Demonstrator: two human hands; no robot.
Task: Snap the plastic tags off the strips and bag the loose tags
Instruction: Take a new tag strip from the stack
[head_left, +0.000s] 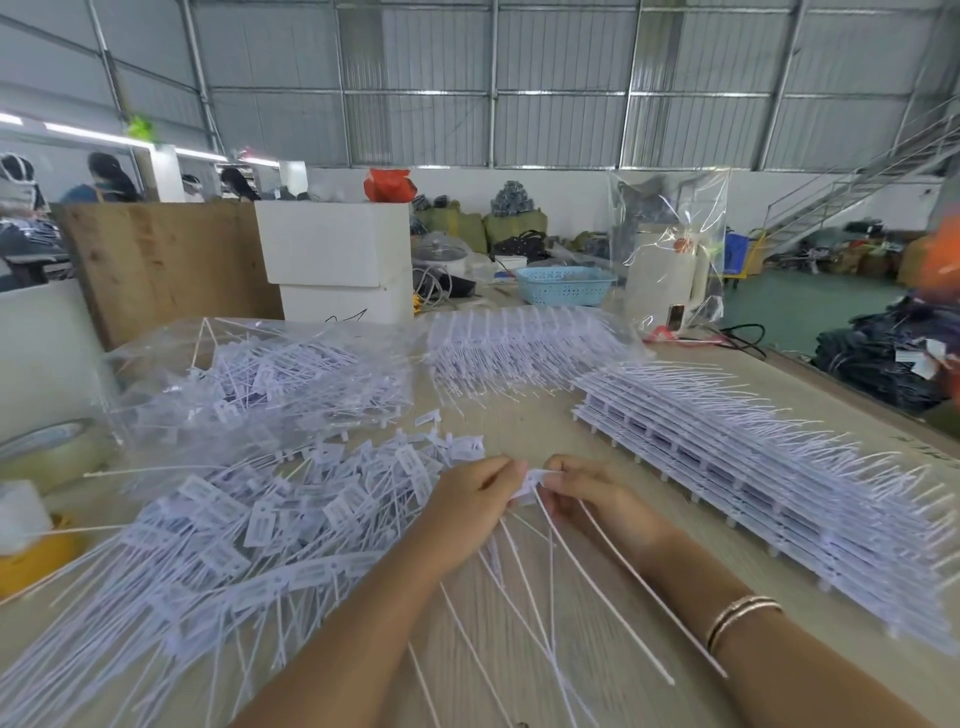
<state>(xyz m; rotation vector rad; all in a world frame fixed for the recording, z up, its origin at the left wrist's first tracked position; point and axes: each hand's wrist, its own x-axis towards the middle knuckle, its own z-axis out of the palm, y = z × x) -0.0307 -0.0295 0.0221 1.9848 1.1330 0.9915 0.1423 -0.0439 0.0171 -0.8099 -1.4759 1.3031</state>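
Observation:
My left hand and my right hand meet at the table's middle, both pinching a small strip of white plastic tags whose long thin tails fan toward me. A big heap of loose tags spreads to the left of my hands. Stacked whole strips run along the right side. A clear plastic bag holding more tags lies at the back left, and another clear-wrapped batch of strips lies behind the middle.
A tape roll and a yellow object sit at the left edge. White foam boxes, a blue basket and an upright clear bag stand at the back. The wooden table's right edge drops to the floor.

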